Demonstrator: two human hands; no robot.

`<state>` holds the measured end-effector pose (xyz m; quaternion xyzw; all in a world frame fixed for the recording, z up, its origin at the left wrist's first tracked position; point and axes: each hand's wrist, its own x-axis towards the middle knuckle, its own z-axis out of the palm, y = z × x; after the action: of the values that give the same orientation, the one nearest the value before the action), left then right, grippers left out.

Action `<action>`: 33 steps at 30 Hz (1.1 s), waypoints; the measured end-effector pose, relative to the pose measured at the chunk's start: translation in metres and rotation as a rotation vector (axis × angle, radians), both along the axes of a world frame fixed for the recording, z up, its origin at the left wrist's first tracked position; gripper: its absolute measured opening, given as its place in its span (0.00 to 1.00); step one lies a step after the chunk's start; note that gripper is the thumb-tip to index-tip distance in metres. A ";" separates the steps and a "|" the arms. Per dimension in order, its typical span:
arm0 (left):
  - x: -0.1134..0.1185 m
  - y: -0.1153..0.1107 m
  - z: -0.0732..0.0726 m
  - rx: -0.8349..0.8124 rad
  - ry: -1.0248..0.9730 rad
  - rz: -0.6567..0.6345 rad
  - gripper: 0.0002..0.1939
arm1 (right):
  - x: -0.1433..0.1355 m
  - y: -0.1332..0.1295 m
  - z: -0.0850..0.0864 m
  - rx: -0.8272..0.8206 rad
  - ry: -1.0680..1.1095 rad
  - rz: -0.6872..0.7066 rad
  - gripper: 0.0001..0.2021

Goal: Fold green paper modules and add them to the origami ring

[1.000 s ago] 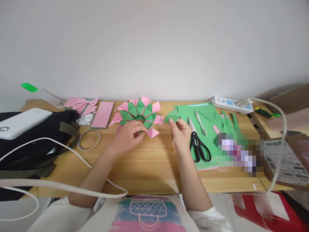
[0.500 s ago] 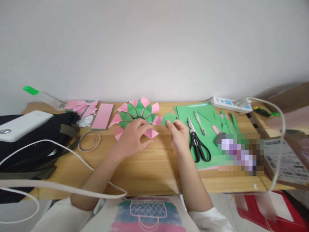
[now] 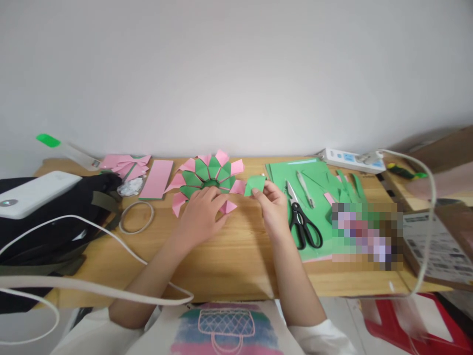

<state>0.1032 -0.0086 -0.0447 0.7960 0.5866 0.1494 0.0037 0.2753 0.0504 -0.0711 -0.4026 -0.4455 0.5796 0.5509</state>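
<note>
A ring-shaped paper flower (image 3: 202,170), with folded green inner panels and pink tips, lies on the wooden table. My left hand (image 3: 201,213) holds its near side, fingers bent over the rim and hiding part of it. One pink tip (image 3: 228,207) pokes out by the left thumb. To the right of the flower, my right hand (image 3: 275,206) pinches a small folded green paper piece (image 3: 254,185) between thumb and fingers. This piece is close to the flower's right-hand pink tip; whether they touch I cannot tell.
Black-handled scissors (image 3: 303,226) and a white pen-like tool (image 3: 305,188) lie on green sheets (image 3: 281,170) at right, near paper scraps (image 3: 345,186). At left are a pink paper stack (image 3: 157,178), a tape roll (image 3: 121,224), a black bag (image 3: 94,207) and white cables (image 3: 111,295).
The green piece has turned in my right fingers and now shows a squarer outline. My left thumb has drawn in closer to its fingers. The flower has barely shifted.
</note>
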 end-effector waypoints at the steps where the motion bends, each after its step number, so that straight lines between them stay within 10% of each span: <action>1: -0.001 -0.002 0.001 -0.004 -0.001 -0.008 0.12 | 0.000 0.000 0.000 0.006 0.003 0.005 0.10; 9: -0.009 -0.010 0.001 -0.007 -0.042 -0.053 0.13 | -0.001 0.000 0.003 0.077 -0.035 0.031 0.09; 17: 0.006 -0.012 0.012 0.003 -0.735 0.000 0.06 | -0.004 -0.022 0.023 0.209 -0.068 0.221 0.09; 23: 0.013 -0.011 0.012 0.086 -0.792 -0.019 0.06 | 0.028 -0.042 0.031 0.311 -0.358 0.221 0.08; 29: 0.007 -0.010 0.010 0.096 -0.720 0.011 0.07 | 0.127 -0.048 -0.009 0.225 -1.322 -0.710 0.24; 33: 0.003 -0.010 0.009 0.100 -0.688 0.060 0.07 | 0.170 -0.051 -0.045 0.029 -1.609 -0.789 0.32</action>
<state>0.1065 -0.0185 -0.0355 0.6805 0.5661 0.4377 0.1576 0.4449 -0.0007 -0.1159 -0.8041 -0.5335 -0.1153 0.2358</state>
